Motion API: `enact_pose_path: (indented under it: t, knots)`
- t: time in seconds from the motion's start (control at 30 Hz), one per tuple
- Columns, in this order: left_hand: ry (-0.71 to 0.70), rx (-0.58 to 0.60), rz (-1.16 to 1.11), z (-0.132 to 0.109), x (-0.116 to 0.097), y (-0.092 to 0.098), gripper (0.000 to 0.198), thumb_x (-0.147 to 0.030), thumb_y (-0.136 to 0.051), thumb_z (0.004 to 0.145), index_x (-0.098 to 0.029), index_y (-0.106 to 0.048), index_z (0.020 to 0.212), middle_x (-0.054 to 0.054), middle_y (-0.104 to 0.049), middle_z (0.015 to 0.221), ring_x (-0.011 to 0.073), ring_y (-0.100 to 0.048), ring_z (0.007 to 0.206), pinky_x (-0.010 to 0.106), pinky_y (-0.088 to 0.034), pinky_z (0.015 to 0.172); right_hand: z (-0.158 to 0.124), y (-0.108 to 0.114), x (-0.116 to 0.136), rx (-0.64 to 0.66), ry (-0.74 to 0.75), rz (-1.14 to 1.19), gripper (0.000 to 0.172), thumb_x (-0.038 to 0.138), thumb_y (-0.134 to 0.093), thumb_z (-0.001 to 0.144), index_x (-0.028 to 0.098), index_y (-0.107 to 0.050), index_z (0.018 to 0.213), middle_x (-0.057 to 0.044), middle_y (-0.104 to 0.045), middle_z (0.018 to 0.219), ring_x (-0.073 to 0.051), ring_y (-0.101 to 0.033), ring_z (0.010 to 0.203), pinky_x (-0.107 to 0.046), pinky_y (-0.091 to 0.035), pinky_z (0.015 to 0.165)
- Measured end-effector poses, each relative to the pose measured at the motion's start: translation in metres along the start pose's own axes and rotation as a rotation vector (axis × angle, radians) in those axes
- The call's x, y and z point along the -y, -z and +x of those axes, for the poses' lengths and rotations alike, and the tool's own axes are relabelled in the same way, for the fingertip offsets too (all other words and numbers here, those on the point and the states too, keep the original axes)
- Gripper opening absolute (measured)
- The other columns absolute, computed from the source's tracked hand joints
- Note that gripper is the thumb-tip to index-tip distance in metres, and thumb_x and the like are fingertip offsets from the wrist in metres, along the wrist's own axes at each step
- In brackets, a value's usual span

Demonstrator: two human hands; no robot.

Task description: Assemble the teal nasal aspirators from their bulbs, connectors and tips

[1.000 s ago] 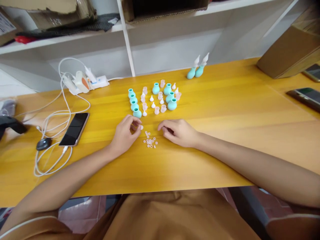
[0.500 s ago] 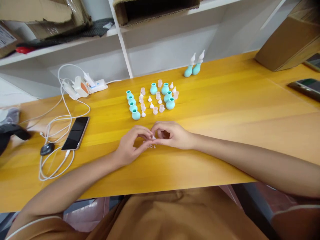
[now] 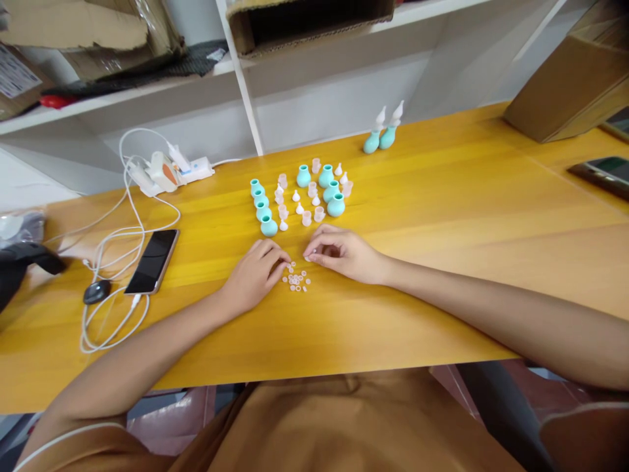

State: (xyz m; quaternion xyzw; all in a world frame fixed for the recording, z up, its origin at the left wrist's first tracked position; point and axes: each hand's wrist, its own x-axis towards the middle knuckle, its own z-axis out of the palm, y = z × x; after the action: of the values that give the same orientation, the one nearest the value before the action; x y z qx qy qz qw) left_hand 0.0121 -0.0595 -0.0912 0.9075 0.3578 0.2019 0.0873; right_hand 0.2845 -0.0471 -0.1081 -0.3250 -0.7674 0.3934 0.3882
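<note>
My left hand (image 3: pixel 253 274) rests on the yellow table (image 3: pixel 442 196), its fingers stretched out flat with the tips beside a small pile of pink rings (image 3: pixel 296 282). My right hand (image 3: pixel 344 252) lies just right of the pile, fingertips pinched on a tiny pale piece I cannot make out. Behind both hands stand several teal rubber bulbs (image 3: pixel 268 227), with small pink cups (image 3: pixel 307 217) and white tips (image 3: pixel 297 195) between them. Two assembled bulbs with white nozzles (image 3: pixel 379 135) stand farther back.
A black phone (image 3: pixel 152 261), a mouse (image 3: pixel 97 291) and looped white cables (image 3: pixel 113 314) lie at the left, a power strip (image 3: pixel 170 169) behind them. A cardboard box (image 3: pixel 565 92) and another phone (image 3: pixel 602 174) sit at the right. White shelving runs along the back.
The hands met over the rings half a second ago and have drawn apart. My left hand, which pinched a small white piece, now lies flat; my right is pinched.
</note>
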Motion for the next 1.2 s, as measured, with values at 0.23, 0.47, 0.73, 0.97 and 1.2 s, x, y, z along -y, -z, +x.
enact_pose_path:
  t: [0.23,0.47,0.73,0.97,1.2]
  knots:
    - [0.103,-0.061,-0.175,0.004,-0.005,0.006,0.004,-0.016,-0.065,0.099,-0.02,-0.064,0.098,0.002,-0.066,0.093,0.0169,-0.061,0.085,0.03,-0.052,0.079,-0.006,-0.002,0.008,-0.043,0.04,-0.069,0.01,0.015,-0.071,0.088,0.018,-0.073,0.097,-0.004,-0.067,0.101,-0.012,-0.064,0.077,-0.025,-0.053,0.069]
    - [0.155,-0.247,-0.535,-0.004,-0.019,0.001,0.017,-0.018,-0.072,0.098,-0.021,-0.066,0.114,0.001,-0.071,0.097,0.0119,-0.065,0.081,0.026,-0.055,0.077,-0.011,-0.014,0.012,-0.037,-0.306,0.618,0.029,0.038,-0.086,0.09,0.018,-0.069,0.103,-0.003,-0.077,0.096,-0.013,-0.072,0.077,-0.029,-0.063,0.077]
    - [-0.016,-0.266,-0.633,-0.006,-0.031,0.003,0.011,-0.022,-0.081,0.096,-0.021,-0.072,0.103,0.003,-0.071,0.095,0.0119,-0.065,0.08,0.025,-0.056,0.071,-0.02,-0.027,0.024,0.064,-0.352,0.896,0.028,0.035,-0.09,0.09,0.017,-0.072,0.103,-0.002,-0.08,0.095,-0.011,-0.076,0.082,-0.025,-0.063,0.081]
    - [0.009,-0.227,-0.718,-0.005,-0.027,0.001,0.017,-0.029,-0.083,0.096,-0.021,-0.069,0.099,0.003,-0.07,0.092,0.0135,-0.066,0.08,0.026,-0.056,0.072,-0.018,-0.021,0.027,0.153,-0.328,0.858,0.03,0.038,-0.088,0.093,0.016,-0.071,0.105,-0.004,-0.08,0.095,-0.011,-0.074,0.082,-0.026,-0.062,0.081]
    - [-0.045,-0.245,-0.665,-0.006,-0.027,0.003,0.017,-0.034,-0.08,0.099,-0.021,-0.069,0.099,0.003,-0.072,0.09,0.0142,-0.068,0.08,0.028,-0.057,0.072,-0.018,-0.018,0.032,0.215,-0.303,0.803,0.027,0.037,-0.084,0.096,0.015,-0.071,0.106,-0.005,-0.079,0.099,-0.013,-0.074,0.087,-0.029,-0.061,0.082]
